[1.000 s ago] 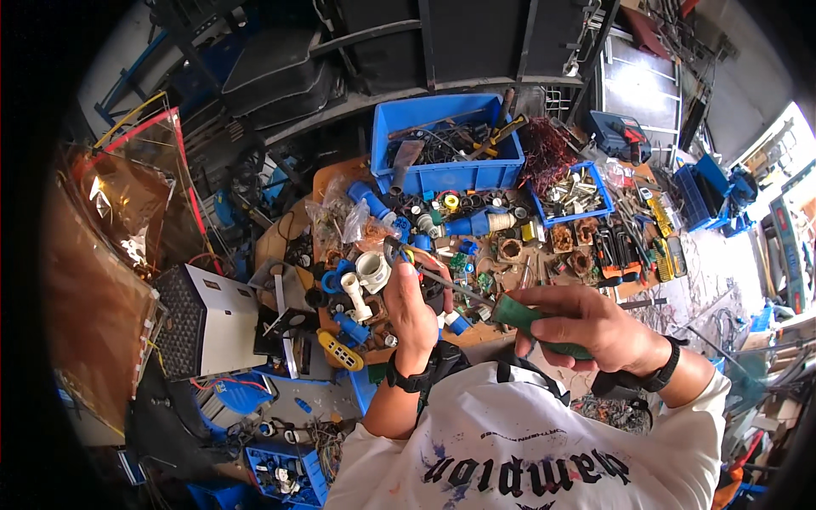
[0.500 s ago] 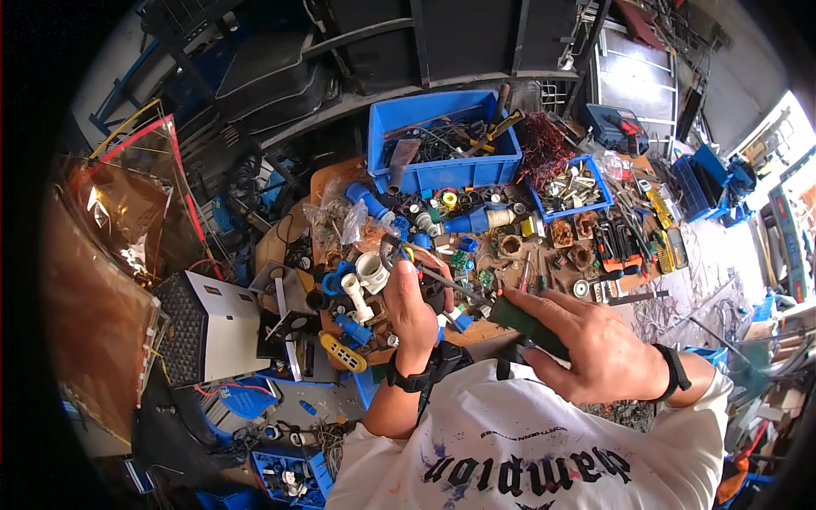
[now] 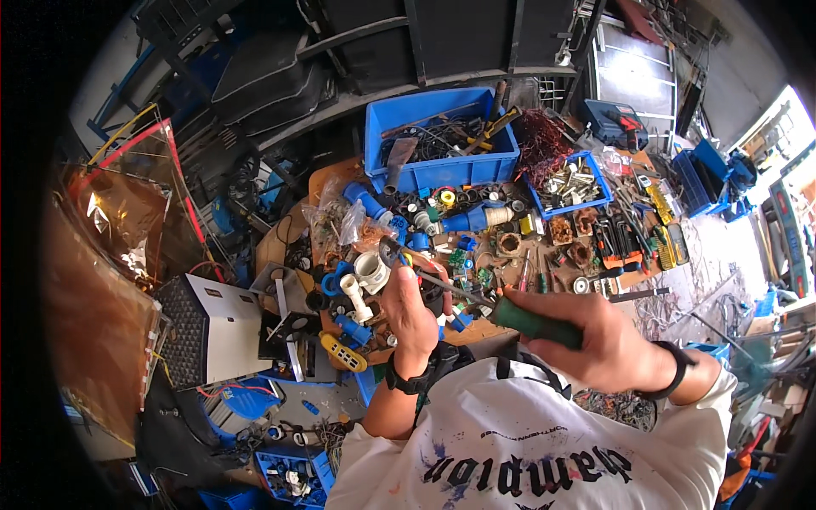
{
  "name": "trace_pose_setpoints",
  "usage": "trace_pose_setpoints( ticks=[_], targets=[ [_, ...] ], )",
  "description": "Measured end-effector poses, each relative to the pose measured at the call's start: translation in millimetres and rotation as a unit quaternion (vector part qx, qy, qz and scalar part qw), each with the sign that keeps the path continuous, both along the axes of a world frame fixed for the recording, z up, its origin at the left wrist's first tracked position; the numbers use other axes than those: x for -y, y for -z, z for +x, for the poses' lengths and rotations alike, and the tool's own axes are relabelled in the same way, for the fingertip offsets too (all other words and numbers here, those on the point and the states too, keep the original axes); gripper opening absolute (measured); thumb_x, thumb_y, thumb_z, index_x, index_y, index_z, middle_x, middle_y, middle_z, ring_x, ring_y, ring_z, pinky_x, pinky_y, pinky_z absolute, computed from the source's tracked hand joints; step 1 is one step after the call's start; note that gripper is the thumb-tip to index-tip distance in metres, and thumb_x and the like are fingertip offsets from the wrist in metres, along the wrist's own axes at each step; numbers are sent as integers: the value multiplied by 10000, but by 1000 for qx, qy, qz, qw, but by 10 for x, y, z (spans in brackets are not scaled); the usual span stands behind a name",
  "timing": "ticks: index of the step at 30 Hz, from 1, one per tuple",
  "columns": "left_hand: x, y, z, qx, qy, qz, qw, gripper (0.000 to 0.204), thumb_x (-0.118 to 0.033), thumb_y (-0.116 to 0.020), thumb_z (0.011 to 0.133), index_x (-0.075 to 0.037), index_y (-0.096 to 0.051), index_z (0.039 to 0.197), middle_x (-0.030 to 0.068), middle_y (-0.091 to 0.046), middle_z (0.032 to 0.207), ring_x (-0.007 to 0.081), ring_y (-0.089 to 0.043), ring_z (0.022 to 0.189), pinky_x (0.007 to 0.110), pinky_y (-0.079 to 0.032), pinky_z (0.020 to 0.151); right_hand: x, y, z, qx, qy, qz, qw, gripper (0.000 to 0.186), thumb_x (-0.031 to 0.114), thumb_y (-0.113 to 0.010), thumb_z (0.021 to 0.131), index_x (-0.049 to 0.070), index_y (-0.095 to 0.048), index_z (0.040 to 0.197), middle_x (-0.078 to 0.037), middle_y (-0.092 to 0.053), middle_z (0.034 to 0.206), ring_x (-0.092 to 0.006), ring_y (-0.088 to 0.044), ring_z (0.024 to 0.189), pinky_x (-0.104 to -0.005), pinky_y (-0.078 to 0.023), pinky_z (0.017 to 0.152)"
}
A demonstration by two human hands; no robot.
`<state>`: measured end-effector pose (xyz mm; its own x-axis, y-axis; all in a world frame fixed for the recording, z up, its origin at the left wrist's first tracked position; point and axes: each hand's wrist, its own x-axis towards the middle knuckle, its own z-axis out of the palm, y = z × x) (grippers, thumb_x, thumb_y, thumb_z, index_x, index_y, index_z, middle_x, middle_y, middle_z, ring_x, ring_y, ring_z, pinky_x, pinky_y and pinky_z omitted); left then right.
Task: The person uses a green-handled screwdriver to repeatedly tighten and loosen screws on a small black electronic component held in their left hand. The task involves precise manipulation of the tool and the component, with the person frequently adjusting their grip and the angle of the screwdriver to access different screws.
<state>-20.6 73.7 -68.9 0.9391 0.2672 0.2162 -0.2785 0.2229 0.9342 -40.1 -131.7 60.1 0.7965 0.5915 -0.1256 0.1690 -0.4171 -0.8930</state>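
Note:
My right hand [image 3: 608, 344] is wrapped around the thick green handle of a screwdriver [image 3: 537, 325]. Its metal shaft points left and slightly away from me, to my left hand [image 3: 410, 313]. That hand is closed, thumb up, around a dark part [image 3: 389, 251] that sticks out above the thumb; most of it is hidden, so its kind is unclear. The screwdriver's tip lies close to the left thumb, and I cannot tell whether it touches the part. Just beyond the left hand stand a white plastic cup-shaped fitting [image 3: 371, 270] and a white pipe piece [image 3: 356, 299].
A large blue bin [image 3: 442, 170] of cables and tools stands at the back of the cluttered bench. To its right is a shallow blue tray [image 3: 582, 202] of metal pieces. Blue plugs [image 3: 478, 219] and pliers [image 3: 619, 246] lie about. A yellow object [image 3: 343, 352] sits near the front edge.
My right hand's fingers, stretched out along the screwdriver handle before, have now curled around it. My left hand has barely moved.

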Motion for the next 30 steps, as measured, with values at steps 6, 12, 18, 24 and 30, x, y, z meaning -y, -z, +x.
trace_pose_setpoints(
  ticks=[6, 12, 18, 24, 30],
  targets=[
    [52, 17, 30, -26, 22, -27, 999, 437, -422, -275, 1002, -48, -488, 929, 98, -563, 697, 145, -478, 419, 242, -372, 374, 11, 104, -108, 438, -97, -249, 858, 598, 45, -593, 729, -45, -473, 1308, -127, -542, 924, -243, -595, 665, -313, -504, 558],
    [55, -49, 41, -31, 12, -40, 999, 451, -441, -300, 996, -45, -503, 926, 106, -568, 702, 154, -481, 420, 247, -363, 366, 65, -27, -38, 237, -36, -65, 969, 541, 32, -594, 788, -41, -468, 1310, -146, -591, 925, -177, -616, 702, -300, -509, 557],
    [81, -12, 13, -25, 9, -72, 997, 452, -449, -323, 991, -44, -513, 929, 106, -571, 709, 158, -483, 423, 250, -376, 365, 171, -122, 61, -275, 83, 96, 953, 517, 110, -641, 846, -11, -474, 1320, -40, -644, 833, -53, -542, 605, -224, -432, 513],
    [102, 8, 8, -26, 29, -46, 998, 447, -440, -312, 996, -44, -507, 928, 104, -569, 713, 155, -487, 430, 249, -381, 366, 152, 120, -9, 238, -10, -41, 970, 499, 37, -640, 770, 0, -546, 1259, -105, -607, 820, -150, -532, 565, -267, -461, 496],
    [121, 67, 18, -43, 14, -42, 998, 425, -414, -297, 1002, -48, -502, 931, 102, -567, 706, 153, -466, 409, 246, -378, 372, 95, 113, -73, 468, -74, -233, 849, 487, 88, -599, 761, 14, -554, 1240, -91, -572, 934, -189, -592, 672, -289, -503, 532]
  ],
)
